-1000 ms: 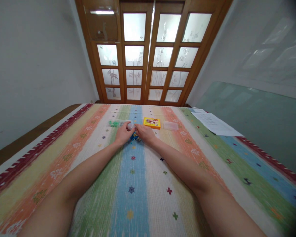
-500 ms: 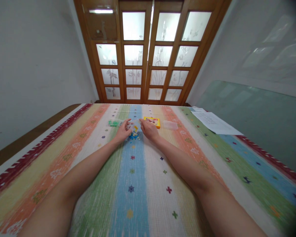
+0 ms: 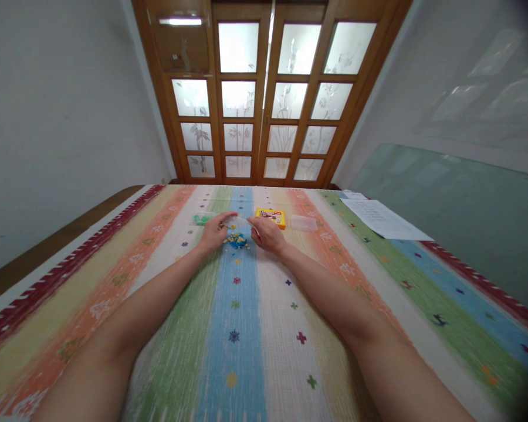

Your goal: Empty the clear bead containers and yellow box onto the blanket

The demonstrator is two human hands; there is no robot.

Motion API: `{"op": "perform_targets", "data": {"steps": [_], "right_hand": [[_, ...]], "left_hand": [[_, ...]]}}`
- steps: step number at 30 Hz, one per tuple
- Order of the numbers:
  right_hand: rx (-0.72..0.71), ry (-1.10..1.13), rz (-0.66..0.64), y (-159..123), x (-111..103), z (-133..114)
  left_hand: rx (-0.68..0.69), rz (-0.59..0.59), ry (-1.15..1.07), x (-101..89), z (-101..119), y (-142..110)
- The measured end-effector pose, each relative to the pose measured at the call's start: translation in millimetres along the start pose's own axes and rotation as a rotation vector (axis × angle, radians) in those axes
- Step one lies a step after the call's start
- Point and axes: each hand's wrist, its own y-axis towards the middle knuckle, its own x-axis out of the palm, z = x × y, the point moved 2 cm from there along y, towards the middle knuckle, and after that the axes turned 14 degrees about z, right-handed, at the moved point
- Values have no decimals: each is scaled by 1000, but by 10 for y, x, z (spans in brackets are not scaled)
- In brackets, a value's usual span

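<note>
— Where is the clear plastic piece [image 3: 237, 221]?

— Stretched between the two hands, over the heap of blue and yellow pieces [image 3: 236, 241] or just behind it; I can't tell which. The left hand [image 3: 214, 232] has its fingers narrowed on one side, the right hand [image 3: 267, 233] pinches the other. It may be a small bag, but its mouth isn't clear to me.

— Which step is in hand, would you say?

— Handling that plastic, I'd judge: both hands are on it and neither is touching the heap. A touch of yellow shows at it, maybe a piece inside or one seen through.

— And what does the next move call for?

— A light, even pinch at both sides, I think, with the wrists clear of those loose bits.

— Give me the counts, going outward.

— One plastic piece, two hands, one heap with too many pieces to count. Just beside the left hand, one clear tray [image 3: 211, 214] with green pieces [image 3: 200, 220], uncountable at this size. Behind the right hand, one yellow box [image 3: 271, 218]; next to it, one clear lid-like tray [image 3: 304, 223]. Farther right, at least two paper sheets [image 3: 385, 219], all on one striped tablecloth [image 3: 286, 363].
</note>
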Motion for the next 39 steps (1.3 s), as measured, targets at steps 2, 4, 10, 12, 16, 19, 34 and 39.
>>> {"op": "perform_targets", "data": {"steps": [2,4,10,12,16,19,34,39], "right_hand": [[-22,5,-4,-3,-4,-9],[-22,8,-10,-3,-5,-12],[-15,13,-1,7,-11,-21],[-16,10,2,12,-20,-28],[-42,5,28,19,-38,-50],[-63,14,48,21,-41,-65],[-85,13,48,12,-7,-90],[-51,-19,111,33,-7,-77]], "left_hand": [[36,11,18,-23,55,3],[51,14,29,-30,78,2],[58,9,52,-20,63,-11],[75,11,49,-22,61,-11],[102,26,76,-35,79,-7],[127,51,97,-43,117,-10],[236,118,151,-44,162,-41],[160,73,47,50,87,-78]]}}
